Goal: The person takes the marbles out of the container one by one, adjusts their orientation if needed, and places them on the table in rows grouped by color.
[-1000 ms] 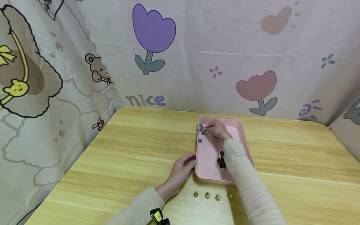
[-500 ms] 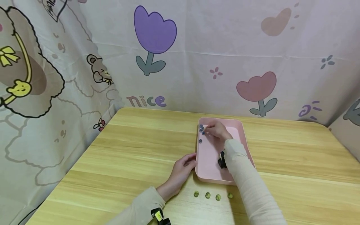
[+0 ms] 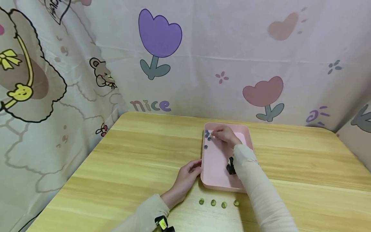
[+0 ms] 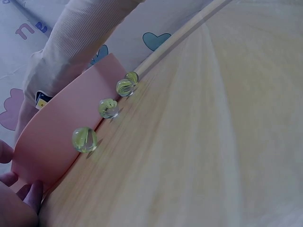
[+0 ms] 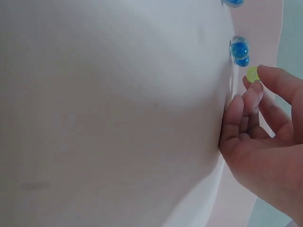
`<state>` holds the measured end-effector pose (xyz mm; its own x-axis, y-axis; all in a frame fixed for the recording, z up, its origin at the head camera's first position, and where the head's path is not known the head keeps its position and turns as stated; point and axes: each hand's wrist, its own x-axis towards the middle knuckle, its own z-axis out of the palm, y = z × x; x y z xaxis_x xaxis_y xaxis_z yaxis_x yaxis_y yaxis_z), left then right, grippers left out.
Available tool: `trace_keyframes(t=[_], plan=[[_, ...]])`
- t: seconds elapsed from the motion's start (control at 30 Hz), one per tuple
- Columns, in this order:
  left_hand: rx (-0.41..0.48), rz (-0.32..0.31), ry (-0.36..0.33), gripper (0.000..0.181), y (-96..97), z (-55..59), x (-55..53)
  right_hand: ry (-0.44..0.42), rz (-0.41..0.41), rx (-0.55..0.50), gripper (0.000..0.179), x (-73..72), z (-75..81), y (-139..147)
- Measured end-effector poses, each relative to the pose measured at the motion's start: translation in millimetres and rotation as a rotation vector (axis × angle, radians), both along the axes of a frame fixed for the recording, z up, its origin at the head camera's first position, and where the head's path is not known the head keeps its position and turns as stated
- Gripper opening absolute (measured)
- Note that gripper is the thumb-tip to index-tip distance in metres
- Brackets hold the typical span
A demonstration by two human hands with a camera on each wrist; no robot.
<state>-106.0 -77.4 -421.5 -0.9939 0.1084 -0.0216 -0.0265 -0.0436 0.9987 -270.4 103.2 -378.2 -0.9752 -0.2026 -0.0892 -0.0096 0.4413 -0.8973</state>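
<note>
In the right wrist view, my right hand point(image 5: 265, 127) pinches a yellow-green marble point(image 5: 252, 74) between thumb and fingertips. In the head view the same hand point(image 3: 226, 135) is low over the far left part of a pink tray point(image 3: 215, 167). Just left of its fingertips, several blue marbles point(image 5: 240, 49) lie together by the tray wall; one more blue marble point(image 3: 205, 147) sits a little nearer. My left hand point(image 3: 186, 178) touches the tray's left side with its fingers, which rest against the outer wall in the left wrist view.
Several clear marbles with yellow-green swirls point(image 4: 85, 140) lie in a row on the wooden table point(image 3: 124, 167), in front of the tray's near edge. A printed cloth point(image 3: 203, 38) hangs behind the table and along its sides. Each wrist carries a black camera point(image 3: 163, 223).
The right hand shifts very slightly to the right, its fingertips a little farther from the blue marbles. The left hand and tray keep their places while the head view tilts slightly.
</note>
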Motion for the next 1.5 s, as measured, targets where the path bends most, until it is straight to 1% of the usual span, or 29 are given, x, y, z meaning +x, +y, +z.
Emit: trace_keyframes(t=[0.13,0.23,0.3,0.4,0.63,0.8,0.87,1.07,1.2,1.3,1.5], plan=[[-0.004,0.003,0.004,0.040,-1.3,0.3,1.5,-0.013,0.019,-0.030,0.018,0.1,-0.9,-1],[0.001,0.001,0.003,0.041,-1.3,1.6,2.6,-0.027,0.025,-0.048,0.018,1.0,1.5,-2],[0.007,0.001,0.003,0.041,-1.0,2.4,3.2,-0.042,0.044,-0.055,0.019,2.6,4.3,-2],[0.013,-0.001,0.011,0.042,-0.7,2.5,2.9,-0.052,0.070,-0.053,0.022,6.5,11.1,-1],[0.004,-0.003,0.010,0.041,-0.2,1.4,0.4,-0.037,0.092,0.016,0.031,15.4,31.0,5],[-0.013,0.008,-0.001,0.040,-0.9,0.7,-1.0,-0.023,0.118,0.018,0.032,21.1,42.2,9],[-0.017,0.008,-0.004,0.040,-1.2,0.3,-0.9,-0.020,0.116,0.012,0.032,23.5,46.1,10],[-0.014,0.004,-0.006,0.040,-0.8,-1.0,-1.1,-0.009,0.085,0.037,0.033,34.4,60.9,13],[-0.011,0.006,-0.007,0.040,-0.9,-0.8,-0.6,0.019,0.097,0.057,0.033,43.2,67.4,15],[-0.008,0.005,-0.007,0.040,-0.6,-0.3,0.0,0.047,0.109,0.039,0.033,50.6,71.1,18],[-0.006,0.009,-0.007,0.040,0.4,-0.4,-0.9,0.083,0.106,0.007,0.034,63.1,77.9,27]])
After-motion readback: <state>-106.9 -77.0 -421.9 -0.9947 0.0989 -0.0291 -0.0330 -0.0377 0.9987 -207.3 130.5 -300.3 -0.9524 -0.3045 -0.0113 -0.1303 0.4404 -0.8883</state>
